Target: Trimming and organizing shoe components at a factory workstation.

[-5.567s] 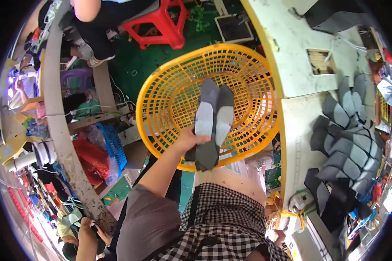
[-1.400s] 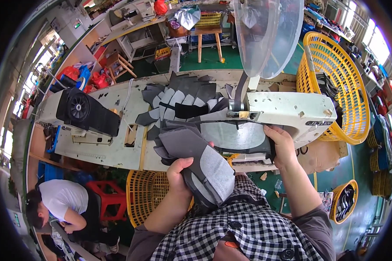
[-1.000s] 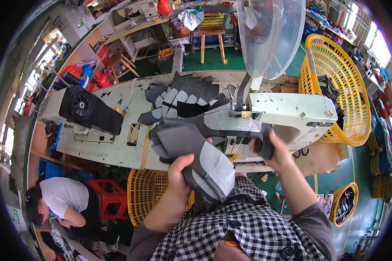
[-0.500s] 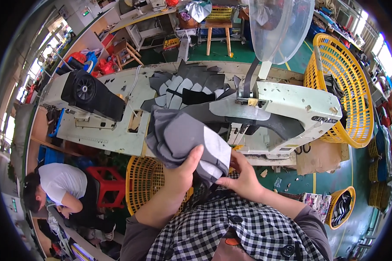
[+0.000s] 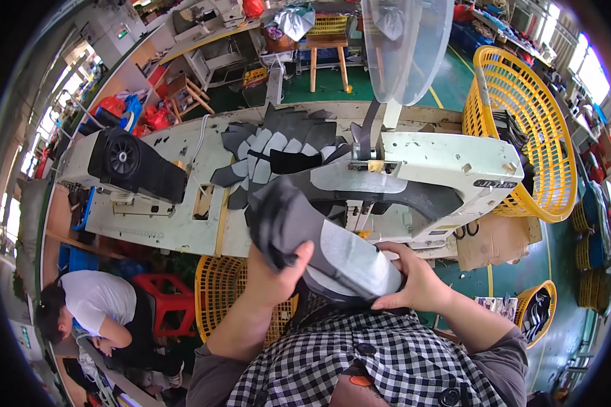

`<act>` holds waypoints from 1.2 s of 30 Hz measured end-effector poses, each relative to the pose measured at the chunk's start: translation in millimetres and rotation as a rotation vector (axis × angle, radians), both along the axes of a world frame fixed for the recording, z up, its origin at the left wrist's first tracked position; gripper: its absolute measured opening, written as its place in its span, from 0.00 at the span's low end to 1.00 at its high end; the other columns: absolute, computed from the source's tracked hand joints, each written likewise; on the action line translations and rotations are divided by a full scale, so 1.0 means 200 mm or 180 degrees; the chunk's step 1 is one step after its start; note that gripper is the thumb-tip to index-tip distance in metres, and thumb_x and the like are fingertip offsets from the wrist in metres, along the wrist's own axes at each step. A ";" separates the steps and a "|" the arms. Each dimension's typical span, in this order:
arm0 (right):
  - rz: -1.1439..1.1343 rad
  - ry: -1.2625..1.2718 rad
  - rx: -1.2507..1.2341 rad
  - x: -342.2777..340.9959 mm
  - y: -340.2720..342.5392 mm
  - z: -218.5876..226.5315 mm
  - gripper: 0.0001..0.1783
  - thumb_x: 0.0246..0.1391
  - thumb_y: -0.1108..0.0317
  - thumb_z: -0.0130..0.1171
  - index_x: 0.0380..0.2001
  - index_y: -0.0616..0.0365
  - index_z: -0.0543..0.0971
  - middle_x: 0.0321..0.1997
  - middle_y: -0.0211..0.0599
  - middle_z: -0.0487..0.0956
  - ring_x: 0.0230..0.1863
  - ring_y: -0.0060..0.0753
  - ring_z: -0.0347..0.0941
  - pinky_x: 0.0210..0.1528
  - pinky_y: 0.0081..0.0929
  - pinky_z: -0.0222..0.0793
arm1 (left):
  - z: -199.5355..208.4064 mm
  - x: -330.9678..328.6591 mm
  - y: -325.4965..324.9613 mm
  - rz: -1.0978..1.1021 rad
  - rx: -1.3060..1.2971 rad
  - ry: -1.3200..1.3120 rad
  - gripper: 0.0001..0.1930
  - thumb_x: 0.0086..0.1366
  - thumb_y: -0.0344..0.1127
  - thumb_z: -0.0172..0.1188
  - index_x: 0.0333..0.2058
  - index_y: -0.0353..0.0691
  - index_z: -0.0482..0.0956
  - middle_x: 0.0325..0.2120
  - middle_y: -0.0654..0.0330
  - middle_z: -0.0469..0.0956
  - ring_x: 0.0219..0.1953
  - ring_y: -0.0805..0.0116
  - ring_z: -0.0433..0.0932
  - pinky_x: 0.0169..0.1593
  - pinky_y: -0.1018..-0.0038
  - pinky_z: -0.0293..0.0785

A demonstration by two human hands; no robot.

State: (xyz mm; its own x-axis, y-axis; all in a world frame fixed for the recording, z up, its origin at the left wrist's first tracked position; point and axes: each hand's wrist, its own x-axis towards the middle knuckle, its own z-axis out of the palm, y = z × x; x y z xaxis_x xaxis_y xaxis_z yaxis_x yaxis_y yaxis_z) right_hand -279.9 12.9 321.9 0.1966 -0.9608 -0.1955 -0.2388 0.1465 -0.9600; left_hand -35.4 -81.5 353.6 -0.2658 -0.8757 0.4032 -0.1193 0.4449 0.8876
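Observation:
In front of my chest I hold a bundle of dark grey cut pieces with light grey patches; they look like flat fabric or foam panels. My left hand grips its left part, thumb on top. My right hand pinches the right end, with the thumb at the lower edge and fingers over the upper one. Just beyond, a long grey piece lies across the sewing machine and hides part of its stitching area. A fanned pile of dark and light grey pieces lies on the worktable to the left.
A black motor-like unit stands on the left of the worktable. Yellow baskets stand at the right and below the table edge. A clear plastic shield rises behind the machine. A person sits bent over at lower left.
The bundle has turned and swung right, showing more of its light grey patch; its left end is blurred by motion. My right hand has moved right, spreading away from my left.

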 end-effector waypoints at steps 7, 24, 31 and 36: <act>-0.0905 -0.1462 0.0758 -0.14 0.04 -0.03 0.33 0.43 0.68 0.68 0.51 0.66 0.66 0.48 0.39 0.74 0.45 0.30 0.72 0.53 0.30 0.66 | 0.09 0.07 -0.04 0.0415 0.0572 0.1126 0.30 0.51 0.26 0.59 0.55 0.35 0.62 0.52 0.55 0.66 0.54 0.62 0.66 0.56 0.66 0.63; -0.2583 -0.1660 0.0119 -0.14 -0.35 0.00 0.15 0.47 0.63 0.65 0.34 0.56 0.73 0.27 0.26 0.74 0.22 0.16 0.66 0.16 0.14 0.56 | -0.22 -0.20 -0.13 0.1039 0.0854 0.1508 0.24 0.54 0.25 0.59 0.49 0.28 0.62 0.45 0.53 0.69 0.46 0.66 0.70 0.51 0.72 0.65; -0.2630 -0.1979 0.0090 -0.17 -0.44 0.03 0.17 0.47 0.65 0.64 0.38 0.58 0.71 0.29 0.28 0.73 0.22 0.18 0.65 0.15 0.15 0.56 | -0.22 -0.22 -0.19 0.1034 0.0861 0.1360 0.23 0.54 0.25 0.60 0.49 0.30 0.64 0.44 0.55 0.70 0.45 0.68 0.70 0.50 0.74 0.65; -0.1016 -0.2009 0.0031 -0.13 -0.26 -0.21 0.34 0.45 0.57 0.66 0.50 0.65 0.64 0.44 0.44 0.74 0.42 0.38 0.74 0.45 0.32 0.71 | -0.15 -0.15 -0.05 0.0887 0.1350 0.1630 0.20 0.56 0.23 0.57 0.49 0.32 0.66 0.44 0.58 0.72 0.44 0.70 0.71 0.49 0.75 0.66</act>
